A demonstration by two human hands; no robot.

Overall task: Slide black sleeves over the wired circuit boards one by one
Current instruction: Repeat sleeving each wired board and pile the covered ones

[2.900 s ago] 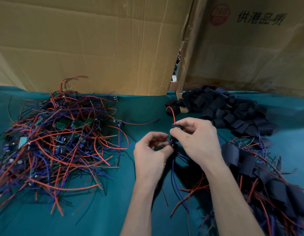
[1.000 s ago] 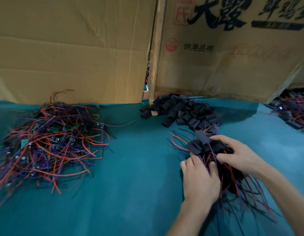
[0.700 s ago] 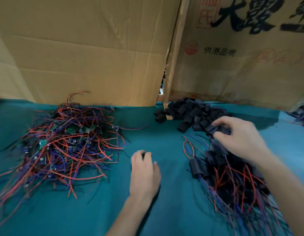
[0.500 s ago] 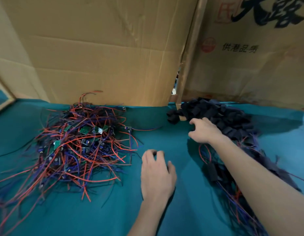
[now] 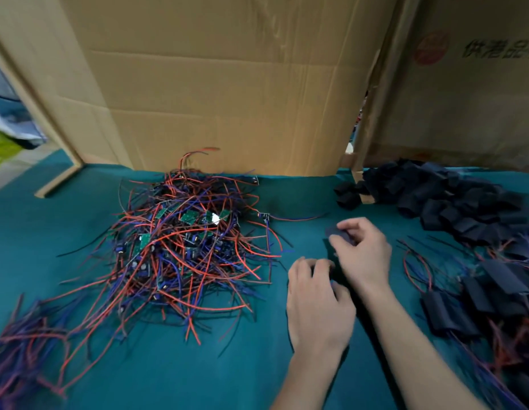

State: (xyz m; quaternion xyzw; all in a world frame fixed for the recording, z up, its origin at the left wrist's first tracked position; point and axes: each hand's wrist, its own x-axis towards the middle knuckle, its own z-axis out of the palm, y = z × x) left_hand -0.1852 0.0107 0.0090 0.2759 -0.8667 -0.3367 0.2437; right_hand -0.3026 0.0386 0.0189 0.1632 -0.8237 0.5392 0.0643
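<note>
Two hands, one black sleeve

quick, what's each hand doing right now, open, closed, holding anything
Left hand: fingers curled, palm down on the cloth; whether it holds anything cannot be told.
Right hand: pinching a black sleeve.

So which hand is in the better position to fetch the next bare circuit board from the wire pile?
Left. The left hand holds nothing and lies nearer the pile of wired boards. The right hand already pinches a black sleeve.
</note>
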